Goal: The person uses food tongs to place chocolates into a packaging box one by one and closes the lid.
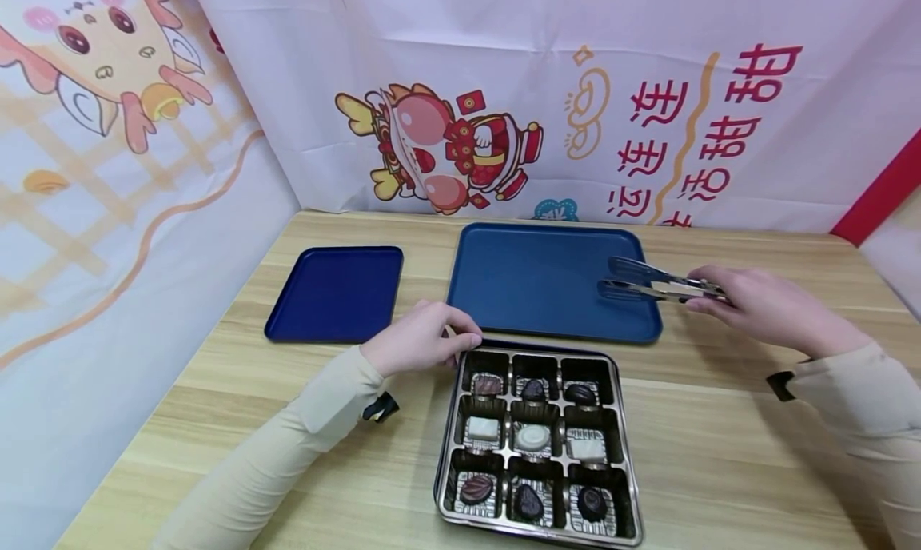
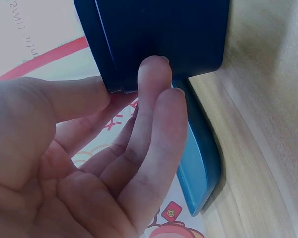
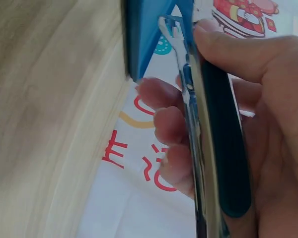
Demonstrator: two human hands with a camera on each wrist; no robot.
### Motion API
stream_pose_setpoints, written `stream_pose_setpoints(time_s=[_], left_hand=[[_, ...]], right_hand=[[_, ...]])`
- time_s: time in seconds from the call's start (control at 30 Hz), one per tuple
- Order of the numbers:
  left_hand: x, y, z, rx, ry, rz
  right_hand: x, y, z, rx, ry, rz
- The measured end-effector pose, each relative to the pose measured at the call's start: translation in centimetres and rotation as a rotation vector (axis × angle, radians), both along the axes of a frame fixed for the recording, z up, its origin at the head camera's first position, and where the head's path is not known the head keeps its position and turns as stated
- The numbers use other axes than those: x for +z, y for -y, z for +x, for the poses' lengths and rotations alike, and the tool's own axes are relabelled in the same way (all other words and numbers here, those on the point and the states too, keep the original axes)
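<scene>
A box of chocolates (image 1: 532, 532) stands at the table's front, its dark insert split into square compartments. Each compartment holds one piece: brown chocolates (image 1: 476, 488) in the front and back rows, white ones (image 1: 532, 436) between. My left hand (image 1: 420, 338) pinches the box's back left corner; the left wrist view shows the thumb on the rim and fingertips against the dark blue side (image 2: 188, 39). My right hand (image 1: 770, 306) holds metal tongs (image 1: 672, 288) with a dark handle grip (image 3: 228, 148). Their parted ends reach over the larger blue tray's right side; I cannot tell whether they touch it.
The larger blue tray (image 1: 532, 278) lies right behind the box. A smaller dark blue tray (image 1: 338, 294) sits to its left. Printed cloth (image 1: 460, 46) hangs along the back and left edges of the wooden table (image 1: 719, 454).
</scene>
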State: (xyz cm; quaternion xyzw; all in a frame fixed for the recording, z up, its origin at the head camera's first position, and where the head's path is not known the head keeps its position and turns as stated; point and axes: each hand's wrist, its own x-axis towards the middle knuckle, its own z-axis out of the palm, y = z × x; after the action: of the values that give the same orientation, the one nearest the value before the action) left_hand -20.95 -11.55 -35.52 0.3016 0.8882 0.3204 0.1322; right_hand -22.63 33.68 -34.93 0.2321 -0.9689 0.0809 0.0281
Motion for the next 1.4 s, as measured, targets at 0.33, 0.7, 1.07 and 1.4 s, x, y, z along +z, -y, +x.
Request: stream_pose_setpoints(time_s=[0.33, 0.7, 1.07, 1.4], left_hand=[[0.0, 0.1, 0.0, -0.005, 0.000, 0.007], [0.2, -0.1, -0.1, -0.005, -0.009, 0.001], [-0.2, 0.0, 0.1, -0.001, -0.001, 0.011], [-0.1, -0.1, 0.1, 0.009, 0.002, 0.010]], right_hand=[[-0.6, 0.0, -0.2, -0.025, -0.054, 0.021], [-1.2, -0.5, -0.4, 0.110, -0.112, -0.031], [-1.3, -0.4, -0.4, 0.065, -0.006, -0.003], [-1.4, -0.5, -0.5, 0.034, -0.010, 0.020]])
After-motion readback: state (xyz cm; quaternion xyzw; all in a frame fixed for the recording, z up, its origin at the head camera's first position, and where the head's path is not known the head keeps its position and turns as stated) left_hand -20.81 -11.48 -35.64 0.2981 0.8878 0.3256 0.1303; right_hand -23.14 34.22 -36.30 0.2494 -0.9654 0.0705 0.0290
